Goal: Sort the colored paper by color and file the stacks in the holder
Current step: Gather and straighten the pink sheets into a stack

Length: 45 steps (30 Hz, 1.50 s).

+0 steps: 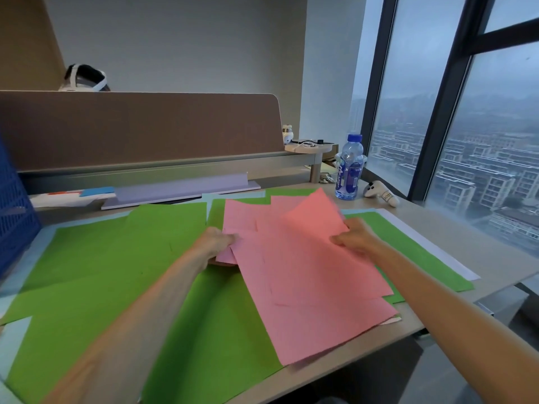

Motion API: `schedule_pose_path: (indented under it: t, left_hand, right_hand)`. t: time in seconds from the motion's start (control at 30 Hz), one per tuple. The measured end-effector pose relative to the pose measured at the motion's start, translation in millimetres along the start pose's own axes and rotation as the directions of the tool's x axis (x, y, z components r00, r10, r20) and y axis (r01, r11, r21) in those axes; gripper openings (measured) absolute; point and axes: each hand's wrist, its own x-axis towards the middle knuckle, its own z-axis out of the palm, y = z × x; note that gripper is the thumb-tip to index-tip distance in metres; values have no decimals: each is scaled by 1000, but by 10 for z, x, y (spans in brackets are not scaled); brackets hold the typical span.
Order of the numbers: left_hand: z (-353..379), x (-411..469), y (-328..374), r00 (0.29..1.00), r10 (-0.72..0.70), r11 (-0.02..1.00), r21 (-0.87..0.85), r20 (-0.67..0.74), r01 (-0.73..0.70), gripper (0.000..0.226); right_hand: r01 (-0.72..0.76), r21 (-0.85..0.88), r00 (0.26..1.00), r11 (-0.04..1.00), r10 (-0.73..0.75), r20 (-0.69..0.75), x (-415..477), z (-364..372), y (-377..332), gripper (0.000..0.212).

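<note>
Several pink sheets lie fanned out over green sheets that cover most of the desk. My left hand grips the left edge of the pink sheets, fingers tucked under them. My right hand pinches the right edge, where one pink sheet lifts up toward the back. Pale blue sheets show under the green at the left. A blue mesh holder stands at the far left edge, only partly in view.
A water bottle and a white controller stand at the back right near the window. A lilac folder lies along the brown partition. The desk's front edge runs diagonally under the pink sheets.
</note>
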Motion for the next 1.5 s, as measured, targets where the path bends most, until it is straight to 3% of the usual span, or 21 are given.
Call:
schedule_pose_path:
  t: [0.17,0.3,0.47,0.6,0.73,0.83,0.97,1.13,1.27,1.5]
  left_hand:
    - [79,-45,0,998,22,996,-88,-57,-27,39]
    - [144,-91,33,997,73,993,-97,35,-69,21]
    - [165,-85,-15,997,63,975,-209,-42,-71,24]
    - [167,-88,-33,996,53,954,-292,-70,-72,24]
    - [155,-47,9,994,57,975,-208,-89,-74,34]
    - [127,60,57,997,43,988,-142,-71,-53,41]
    - [64,221,148,1000,8,995,-96,-30,-10,31]
    - [-34,470,155,999,-35,997,-68,19,36,33]
    - [-25,622,154,999,-38,996,-84,15,39,28]
    - [20,707,150,998,-56,987,-150,21,59,30]
  right_hand:
    - [57,196,996,979,-68,55,-116,24,-140,17]
    - [30,346,989,938,-78,127,-198,117,-249,23]
    - [-59,479,978,876,-46,204,-194,199,-286,22]
    - [-67,432,962,899,-57,268,-190,228,-248,29]
    - [-85,458,988,885,16,153,-61,92,-189,39]
    - [-102,495,995,863,92,44,92,-66,-148,34]
    - [-90,413,987,906,136,-84,346,-194,-112,31]
    - [-93,321,974,943,152,-165,631,-138,-86,10]
    - [-75,338,986,938,121,-117,813,-15,-133,30]
    - [-70,331,995,941,89,-43,936,192,-226,27]
